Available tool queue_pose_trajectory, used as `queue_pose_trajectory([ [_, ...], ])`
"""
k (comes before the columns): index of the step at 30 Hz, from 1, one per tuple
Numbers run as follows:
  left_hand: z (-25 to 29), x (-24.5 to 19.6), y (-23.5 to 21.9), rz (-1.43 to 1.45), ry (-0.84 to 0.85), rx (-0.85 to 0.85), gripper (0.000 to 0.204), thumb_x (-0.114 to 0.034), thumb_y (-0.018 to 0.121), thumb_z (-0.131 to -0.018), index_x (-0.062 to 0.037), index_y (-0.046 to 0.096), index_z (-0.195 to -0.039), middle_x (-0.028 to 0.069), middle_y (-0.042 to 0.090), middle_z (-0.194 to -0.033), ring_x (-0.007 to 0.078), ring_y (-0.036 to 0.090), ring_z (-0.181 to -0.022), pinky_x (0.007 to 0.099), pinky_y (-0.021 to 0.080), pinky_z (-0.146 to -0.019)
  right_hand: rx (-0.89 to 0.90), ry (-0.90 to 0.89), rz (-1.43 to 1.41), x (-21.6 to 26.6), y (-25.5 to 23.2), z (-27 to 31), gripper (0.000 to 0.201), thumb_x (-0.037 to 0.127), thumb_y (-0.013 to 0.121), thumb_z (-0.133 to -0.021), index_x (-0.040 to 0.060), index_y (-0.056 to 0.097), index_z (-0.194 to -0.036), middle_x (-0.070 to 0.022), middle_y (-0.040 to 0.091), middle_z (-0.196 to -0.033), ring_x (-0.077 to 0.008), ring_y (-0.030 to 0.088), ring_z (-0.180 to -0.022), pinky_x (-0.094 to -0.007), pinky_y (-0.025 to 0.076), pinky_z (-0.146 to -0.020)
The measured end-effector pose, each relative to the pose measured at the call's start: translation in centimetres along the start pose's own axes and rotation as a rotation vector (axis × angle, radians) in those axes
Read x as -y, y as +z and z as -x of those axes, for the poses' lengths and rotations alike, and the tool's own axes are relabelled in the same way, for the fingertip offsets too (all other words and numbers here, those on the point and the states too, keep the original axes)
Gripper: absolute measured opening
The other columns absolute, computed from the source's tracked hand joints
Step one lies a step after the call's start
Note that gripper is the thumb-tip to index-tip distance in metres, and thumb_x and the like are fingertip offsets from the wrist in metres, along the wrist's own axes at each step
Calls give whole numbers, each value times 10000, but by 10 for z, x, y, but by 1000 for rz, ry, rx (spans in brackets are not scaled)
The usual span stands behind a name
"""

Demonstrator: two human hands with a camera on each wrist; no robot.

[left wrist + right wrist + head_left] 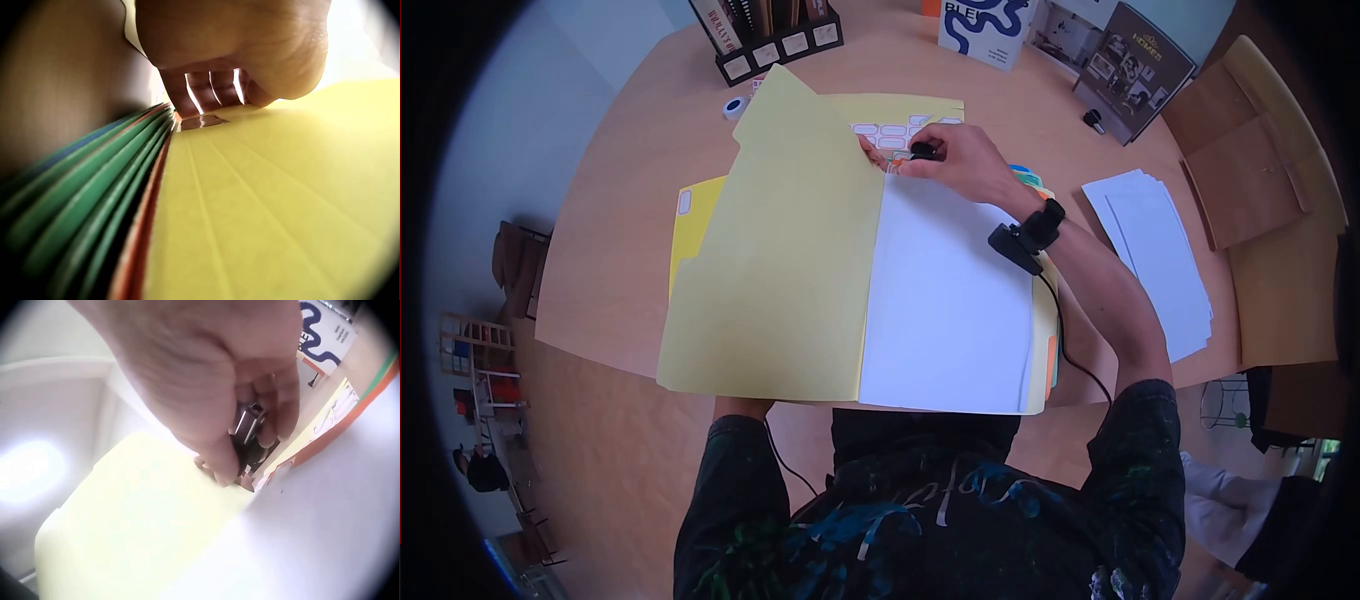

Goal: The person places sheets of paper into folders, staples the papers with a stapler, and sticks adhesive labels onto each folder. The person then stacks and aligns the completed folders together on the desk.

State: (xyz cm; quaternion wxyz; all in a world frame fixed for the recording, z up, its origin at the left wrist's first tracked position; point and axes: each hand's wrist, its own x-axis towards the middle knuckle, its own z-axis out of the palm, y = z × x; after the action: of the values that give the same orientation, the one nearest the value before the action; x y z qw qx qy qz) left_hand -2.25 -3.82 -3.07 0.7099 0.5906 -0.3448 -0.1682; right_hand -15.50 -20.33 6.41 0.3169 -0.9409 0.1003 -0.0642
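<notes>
A yellow file folder stands open, its left cover raised and white paper on its right side. My left forearm passes beneath it; the left hand grips the folder at the top of the fold, mostly hidden from the head view behind the cover. Just there my right hand pinches a small black object with a silver metal part; its exact kind I cannot tell. Green folders and a reddish-orange one are stacked against the yellow folder in the left wrist view.
White label sheets lie beyond the folder, near a white tape roll. Loose white paper is on the right. Behind stand a black book rack, a dark book and a small black item.
</notes>
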Motion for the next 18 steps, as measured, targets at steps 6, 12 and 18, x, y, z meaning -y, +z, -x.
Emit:
queue_pose_trajectory([
  [6,-3,-3,13,-41,5,20,343,-361,656,-970,-26,660,-1048,50,577,-1010,175,565,-885,332,479,-831,-330,180,23,-86,-41,20,533,352,829,-775,-26,704,-1130,-163,735,-1039,-248,702,-927,-343,540,-857],
  [12,-7,-8,20,-90,14,23,351,-366,655,-970,-24,665,-1051,51,576,-1015,177,564,-884,334,479,-831,-468,385,200,-162,-62,33,581,373,827,-756,1,684,-1178,-163,723,-1110,-283,700,-1023,-370,540,-926],
  [18,-10,-14,16,-158,20,19,360,-372,655,-970,-23,669,-1055,52,575,-1020,178,563,-884,336,478,-830,-460,375,139,-165,-62,35,584,385,820,-760,4,685,-1182,-166,728,-1107,-297,700,-1030,-372,536,-936],
])
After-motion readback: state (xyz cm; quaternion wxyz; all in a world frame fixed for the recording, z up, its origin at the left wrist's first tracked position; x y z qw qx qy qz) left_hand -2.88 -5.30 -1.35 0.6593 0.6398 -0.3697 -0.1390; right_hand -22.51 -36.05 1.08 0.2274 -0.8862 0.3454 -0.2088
